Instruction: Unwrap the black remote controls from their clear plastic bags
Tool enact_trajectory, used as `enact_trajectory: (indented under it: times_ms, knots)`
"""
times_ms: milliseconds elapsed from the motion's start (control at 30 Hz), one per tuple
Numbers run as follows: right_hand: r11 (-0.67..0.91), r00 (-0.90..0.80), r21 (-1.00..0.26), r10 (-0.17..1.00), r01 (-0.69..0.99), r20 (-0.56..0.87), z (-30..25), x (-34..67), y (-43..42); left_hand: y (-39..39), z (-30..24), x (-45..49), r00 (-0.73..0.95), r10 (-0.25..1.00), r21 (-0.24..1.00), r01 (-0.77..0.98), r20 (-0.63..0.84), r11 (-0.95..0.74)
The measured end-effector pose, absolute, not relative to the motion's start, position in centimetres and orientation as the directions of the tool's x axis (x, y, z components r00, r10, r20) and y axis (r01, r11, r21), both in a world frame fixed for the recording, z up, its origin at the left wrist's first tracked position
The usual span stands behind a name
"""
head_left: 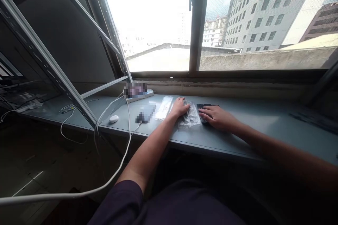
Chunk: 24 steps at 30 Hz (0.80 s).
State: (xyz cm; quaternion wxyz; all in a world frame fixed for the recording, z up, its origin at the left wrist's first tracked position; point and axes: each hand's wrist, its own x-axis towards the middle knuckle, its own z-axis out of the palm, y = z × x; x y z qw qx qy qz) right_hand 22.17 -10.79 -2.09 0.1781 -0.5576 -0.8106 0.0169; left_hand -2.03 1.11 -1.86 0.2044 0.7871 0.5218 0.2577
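My left hand (180, 107) lies on the grey shelf top between a flat clear packet with white contents (164, 108) and a crumpled clear plastic bag (190, 116). Its thumb is spread and touches the bag's edge. My right hand (215, 116) rests with fingers stretched out over a flat black object (202, 119) just right of the bag. The hand covers much of that object, so its kind is hard to make out. Neither hand appears to grip anything.
On the left, a blurred-out device (146, 113) has a cable plugged in. A small white rounded case (113, 119) lies nearby, with a power strip (139, 95) behind. A white cable (116, 175) hangs across the front. A metal frame (52, 66) slants at left; a window stands behind.
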Motion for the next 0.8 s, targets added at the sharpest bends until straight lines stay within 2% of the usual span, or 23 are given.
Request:
enact_trajectory:
  times_ms: [233, 300, 367, 467, 600, 700, 800]
  knots:
    - [0.396, -0.32, -0.224, 0.896, 0.891, 0.309, -2.7, 22.4, -10.4, 1.0, -1.4, -2.1, 0.367, 0.916, 0.56, 0.729, 0.164, -0.392]
    - [0.445, -0.348, -0.226, 0.864, 0.867, 0.364, -2.5, 22.5, -10.6, 1.0, -1.3, -2.0, 0.375, 0.912, 0.55, 0.733, 0.164, -0.4]
    - [0.551, -0.421, -0.209, 0.788, 0.808, 0.449, -2.0, 22.4, -11.0, 1.0, -1.3, -2.0, 0.379, 0.91, 0.542, 0.735, 0.168, -0.406]
    - [0.741, -0.577, -0.144, 0.615, 0.656, 0.537, -1.3, 21.9, -11.8, 1.1, -1.5, -2.0, 0.385, 0.906, 0.53, 0.739, 0.175, -0.416]
    - [0.85, -0.662, -0.097, 0.469, 0.517, 0.584, -1.3, 20.9, -12.2, 1.3, -1.7, -2.0, 0.394, 0.902, 0.514, 0.744, 0.179, -0.427]
    - [0.864, -0.66, -0.12, 0.456, 0.488, 0.597, -1.6, 20.3, -12.1, 1.4, -1.8, -2.0, 0.399, 0.896, 0.511, 0.739, 0.193, -0.439]
    - [0.825, -0.62, -0.205, 0.538, 0.526, 0.571, -1.5, 19.9, -12.4, 1.5, -1.9, -2.0, 0.396, 0.894, 0.522, 0.728, 0.207, -0.444]
